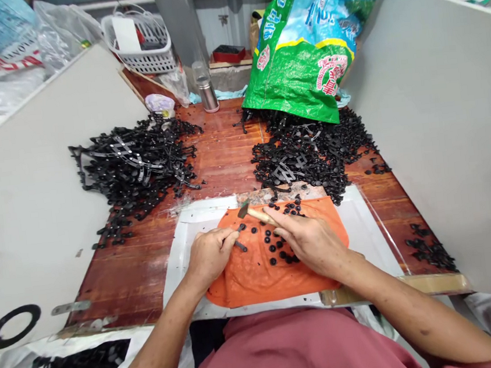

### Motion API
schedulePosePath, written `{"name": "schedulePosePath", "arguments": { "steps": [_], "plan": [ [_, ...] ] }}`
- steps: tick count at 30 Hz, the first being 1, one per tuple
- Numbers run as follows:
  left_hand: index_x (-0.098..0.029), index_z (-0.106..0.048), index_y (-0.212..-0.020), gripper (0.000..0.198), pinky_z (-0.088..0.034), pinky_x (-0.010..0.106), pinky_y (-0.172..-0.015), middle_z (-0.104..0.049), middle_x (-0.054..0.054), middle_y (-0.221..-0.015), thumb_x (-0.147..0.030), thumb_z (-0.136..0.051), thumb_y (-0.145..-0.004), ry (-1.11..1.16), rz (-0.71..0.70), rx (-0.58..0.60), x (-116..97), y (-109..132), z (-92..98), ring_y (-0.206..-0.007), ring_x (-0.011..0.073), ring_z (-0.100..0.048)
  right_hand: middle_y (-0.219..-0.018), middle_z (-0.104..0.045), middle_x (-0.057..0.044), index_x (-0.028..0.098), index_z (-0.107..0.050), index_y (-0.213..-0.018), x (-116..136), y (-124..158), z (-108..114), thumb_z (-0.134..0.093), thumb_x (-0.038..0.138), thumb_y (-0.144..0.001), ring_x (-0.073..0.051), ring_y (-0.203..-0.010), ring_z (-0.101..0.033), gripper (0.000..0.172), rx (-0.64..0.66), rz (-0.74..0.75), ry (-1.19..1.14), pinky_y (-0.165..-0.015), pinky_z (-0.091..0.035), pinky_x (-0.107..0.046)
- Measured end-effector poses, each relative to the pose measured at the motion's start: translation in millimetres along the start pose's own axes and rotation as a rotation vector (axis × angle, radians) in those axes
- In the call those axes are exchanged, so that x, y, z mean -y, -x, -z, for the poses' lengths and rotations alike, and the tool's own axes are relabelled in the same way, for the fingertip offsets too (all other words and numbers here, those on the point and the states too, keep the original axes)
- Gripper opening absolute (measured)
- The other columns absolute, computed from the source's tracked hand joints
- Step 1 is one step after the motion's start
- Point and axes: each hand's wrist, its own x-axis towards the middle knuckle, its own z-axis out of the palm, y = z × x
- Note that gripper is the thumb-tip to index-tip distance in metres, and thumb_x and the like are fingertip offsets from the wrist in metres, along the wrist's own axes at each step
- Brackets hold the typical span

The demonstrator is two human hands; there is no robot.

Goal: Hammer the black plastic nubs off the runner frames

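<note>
My right hand (pixel 310 237) is wrapped round the wooden handle of a small hammer (pixel 261 215), its forefinger stretched along the handle. The dark hammer head is raised near the far edge of an orange mat (pixel 247 283). My left hand (pixel 211 252) pinches a small black plastic part (pixel 242 246) over the left side of the mat, just below the hammer head. Several round black caps (pixel 271 248) lie loose on the mat between my hands, some partly hidden by my right hand.
Heaps of black parts lie at back left (pixel 133 160) and back right (pixel 308 154). A green sack (pixel 296 79) spills onto the right heap. Grey panels (pixel 441 128) wall both sides. A metal flask (pixel 207 94) and a white basket (pixel 144 57) stand behind.
</note>
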Motion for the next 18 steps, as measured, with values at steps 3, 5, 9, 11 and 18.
{"name": "schedulePosePath", "arguments": {
  "steps": [3, 5, 9, 11, 18],
  "plan": [
    [-0.021, -0.061, -0.069, 0.040, -0.038, 0.029, -0.074, -0.074, 0.003, -0.080, -0.036, -0.042, -0.101, 0.012, 0.003, -0.002, 0.8, -0.4, -0.2, -0.079, 0.0186, -0.067, -0.101, -0.074, -0.006, 0.024, -0.038, -0.157, 2.9, 0.5, -0.3, -0.039, 0.027, -0.107, -0.020, -0.081, -0.068, 0.050, 0.012, -0.012, 0.035, -0.070, -0.044, -0.029],
    [-0.021, -0.062, -0.070, 0.039, -0.038, 0.029, -0.074, -0.075, 0.003, -0.082, -0.036, -0.043, -0.100, 0.015, 0.014, -0.002, 0.7, -0.5, -0.1, -0.080, 0.0188, -0.067, -0.095, -0.075, -0.005, 0.025, -0.043, -0.154, 4.9, -0.7, -2.6, -0.043, 0.027, -0.106, -0.020, -0.076, -0.068, 0.049, 0.102, -0.014, 0.116, -0.065, -0.042, -0.029],
    [-0.021, -0.063, -0.073, 0.039, -0.039, 0.031, -0.078, -0.076, 0.004, -0.085, -0.036, -0.040, -0.101, -0.007, 0.020, 0.011, -1.8, -0.4, -1.0, -0.084, 0.0211, -0.068, -0.097, -0.076, -0.005, 0.028, -0.041, -0.156, 6.2, -4.6, -9.6, -0.045, 0.029, -0.105, -0.020, -0.076, -0.069, 0.051, 0.106, -0.017, 0.172, -0.062, -0.040, -0.029],
    [-0.021, -0.062, -0.076, 0.038, -0.039, 0.033, -0.079, -0.076, 0.006, -0.088, -0.037, -0.038, -0.101, -0.040, 0.031, 0.011, -3.6, 0.3, -1.8, -0.087, 0.0242, -0.069, -0.093, -0.076, -0.005, 0.026, -0.043, -0.155, 5.1, -6.3, -11.6, -0.045, 0.030, -0.106, -0.021, -0.074, -0.069, 0.050, 0.096, -0.024, 0.166, -0.061, -0.040, -0.029],
    [-0.023, -0.050, -0.141, 0.046, -0.044, 0.030, -0.073, -0.067, 0.002, -0.089, -0.042, -0.035, -0.101, 0.369, 0.084, -0.024, -6.1, 14.1, 13.0, -0.078, 0.0205, -0.062, -0.111, -0.077, -0.003, 0.034, -0.039, -0.158, -9.9, -3.0, 3.0, -0.045, 0.031, -0.106, -0.021, -0.086, -0.073, 0.052, -0.084, -0.176, -0.242, -0.080, -0.054, -0.031]
  ]
}}
